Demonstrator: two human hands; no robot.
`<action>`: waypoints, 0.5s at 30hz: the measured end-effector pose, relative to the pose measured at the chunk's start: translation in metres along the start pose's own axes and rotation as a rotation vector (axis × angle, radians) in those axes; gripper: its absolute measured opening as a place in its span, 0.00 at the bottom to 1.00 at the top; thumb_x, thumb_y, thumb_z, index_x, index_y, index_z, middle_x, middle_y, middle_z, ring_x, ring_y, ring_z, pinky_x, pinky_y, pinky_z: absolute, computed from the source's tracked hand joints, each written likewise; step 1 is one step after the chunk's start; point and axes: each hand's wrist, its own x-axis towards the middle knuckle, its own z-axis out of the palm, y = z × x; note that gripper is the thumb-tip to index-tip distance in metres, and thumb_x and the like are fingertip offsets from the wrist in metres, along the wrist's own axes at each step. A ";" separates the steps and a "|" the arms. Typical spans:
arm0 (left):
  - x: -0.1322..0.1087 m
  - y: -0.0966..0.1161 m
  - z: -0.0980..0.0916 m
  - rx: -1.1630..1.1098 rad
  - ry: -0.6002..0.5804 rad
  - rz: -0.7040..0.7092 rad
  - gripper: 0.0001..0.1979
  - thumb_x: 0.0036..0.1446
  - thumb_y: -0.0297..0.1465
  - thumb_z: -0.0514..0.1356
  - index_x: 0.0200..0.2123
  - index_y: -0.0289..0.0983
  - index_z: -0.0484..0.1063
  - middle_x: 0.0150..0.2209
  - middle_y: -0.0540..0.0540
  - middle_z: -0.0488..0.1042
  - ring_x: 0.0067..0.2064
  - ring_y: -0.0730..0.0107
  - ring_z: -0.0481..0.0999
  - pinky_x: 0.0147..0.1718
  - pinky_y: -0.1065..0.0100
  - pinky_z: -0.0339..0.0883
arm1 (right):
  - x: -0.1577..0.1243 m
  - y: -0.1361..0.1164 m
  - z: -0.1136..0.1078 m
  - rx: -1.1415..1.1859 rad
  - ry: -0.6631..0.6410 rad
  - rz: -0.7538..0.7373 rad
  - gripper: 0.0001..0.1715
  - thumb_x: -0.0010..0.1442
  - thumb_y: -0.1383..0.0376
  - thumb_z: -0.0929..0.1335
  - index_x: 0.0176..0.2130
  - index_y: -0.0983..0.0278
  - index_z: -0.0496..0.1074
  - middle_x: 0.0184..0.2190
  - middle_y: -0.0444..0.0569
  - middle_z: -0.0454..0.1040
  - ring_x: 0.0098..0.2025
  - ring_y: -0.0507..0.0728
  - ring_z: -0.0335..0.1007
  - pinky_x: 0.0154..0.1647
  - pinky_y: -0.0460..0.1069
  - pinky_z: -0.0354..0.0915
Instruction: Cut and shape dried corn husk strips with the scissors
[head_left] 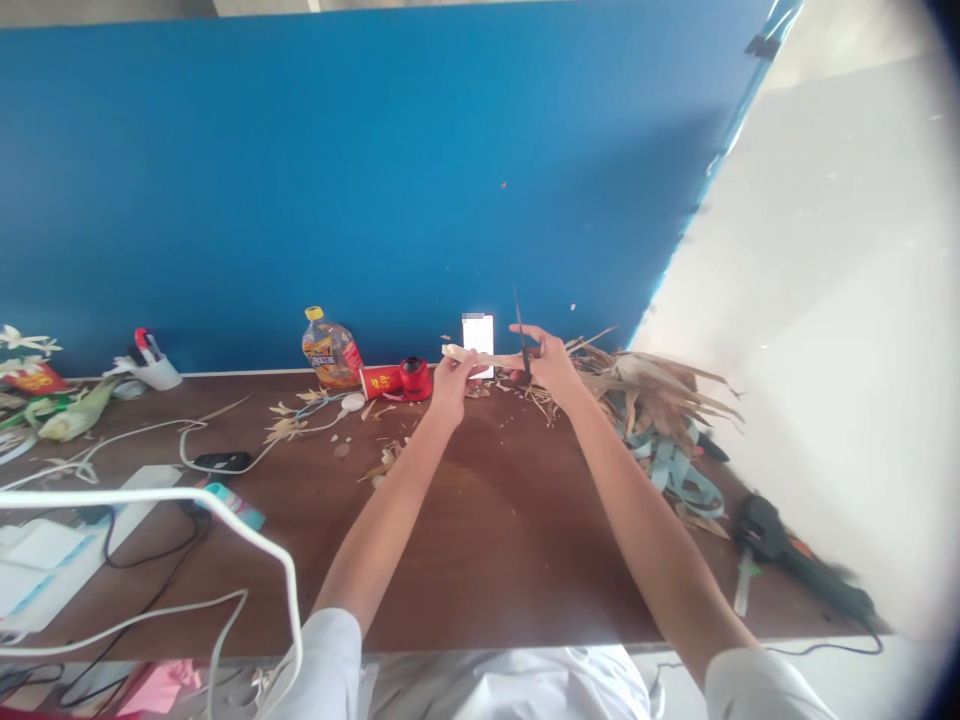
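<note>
Both arms reach out over a brown table (480, 540). My left hand (451, 385) is closed on one end of a pale dried husk strip (480, 357), held level above the far side of the table. My right hand (551, 362) is closed on the handles of dark scissors (520, 335), whose blades point up and cross the strip. A pile of dried husks (652, 385) lies just right of my right hand. A white phone (478, 335) stands behind the strip against the blue wall.
A drink bottle (328, 350) and a red cup on its side (382, 380) lie at the back. White cables (187, 500) and a white box (45, 570) crowd the left. A black glue gun (780, 550) lies at the right edge. Husk scraps litter the table's middle.
</note>
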 end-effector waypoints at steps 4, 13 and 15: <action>-0.004 -0.006 0.004 0.110 -0.042 -0.032 0.17 0.50 0.32 0.66 0.41 0.35 0.65 0.38 0.45 0.76 0.34 0.72 0.78 0.27 0.75 0.68 | 0.000 0.003 0.002 -0.105 0.001 -0.005 0.41 0.44 0.62 0.74 0.57 0.63 0.65 0.26 0.48 0.76 0.23 0.58 0.71 0.21 0.50 0.66; -0.004 -0.006 0.002 0.233 -0.068 0.002 0.08 0.54 0.31 0.61 0.36 0.33 0.68 0.29 0.48 0.74 0.26 0.77 0.73 0.25 0.75 0.66 | -0.004 -0.001 -0.002 -0.513 0.008 -0.251 0.34 0.47 0.69 0.67 0.55 0.60 0.67 0.31 0.46 0.76 0.35 0.56 0.71 0.37 0.49 0.65; -0.004 -0.007 0.001 0.231 -0.067 0.008 0.08 0.54 0.32 0.60 0.37 0.34 0.69 0.28 0.49 0.73 0.24 0.78 0.71 0.23 0.75 0.65 | -0.006 -0.004 0.000 -0.628 -0.013 -0.264 0.35 0.47 0.71 0.66 0.55 0.58 0.67 0.29 0.44 0.75 0.33 0.56 0.70 0.36 0.49 0.64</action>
